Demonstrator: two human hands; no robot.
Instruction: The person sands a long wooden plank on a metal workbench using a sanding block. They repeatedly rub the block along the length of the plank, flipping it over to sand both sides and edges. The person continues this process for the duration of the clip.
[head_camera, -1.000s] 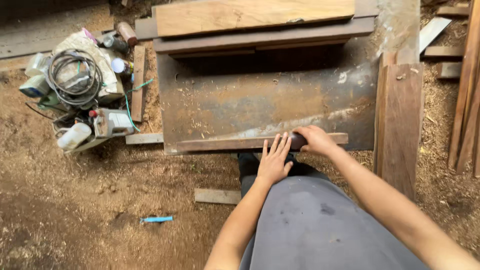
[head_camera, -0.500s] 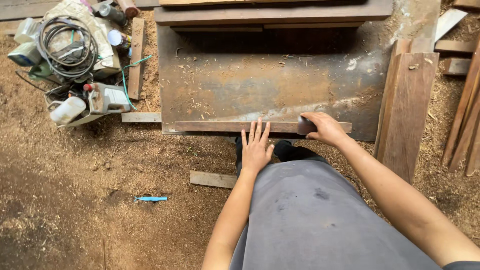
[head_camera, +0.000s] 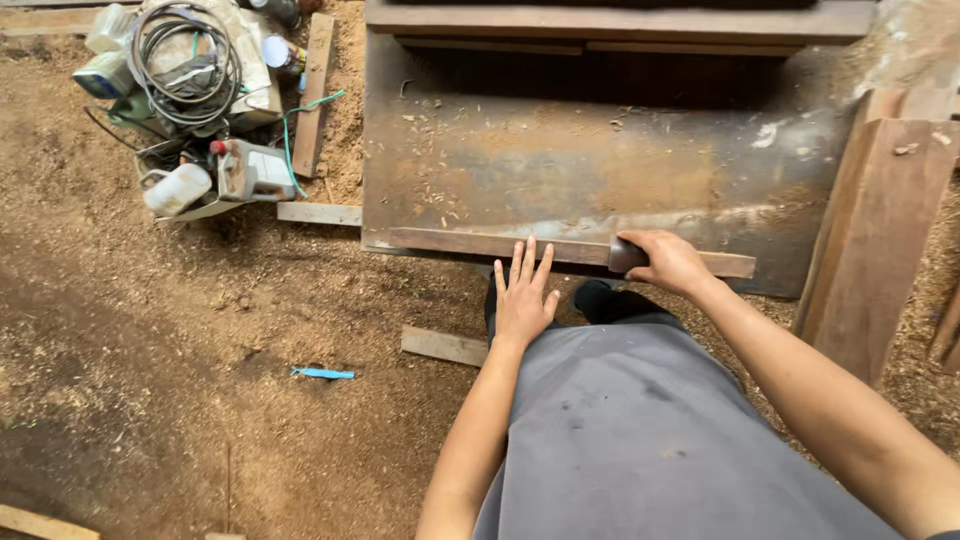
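Note:
A long narrow wooden strip (head_camera: 470, 243) lies along the near edge of a large brown board (head_camera: 600, 170). My right hand (head_camera: 665, 262) grips a small dark block (head_camera: 625, 257) pressed on top of the strip, right of its middle. My left hand (head_camera: 523, 295) has its fingers spread and straight, fingertips touching the strip's near edge just left of the block. It holds nothing. Wood shavings are scattered over the board's surface.
A pile of tools, coiled cable and plastic bottles (head_camera: 190, 90) sits at the far left on the sawdust ground. Planks (head_camera: 880, 230) lean at the right. A short wood offcut (head_camera: 443, 346) and a small blue object (head_camera: 322, 373) lie near my legs.
My left hand has slid left along the strip and away from the right hand. The right hand stays on the block; the view has shifted closer and lower.

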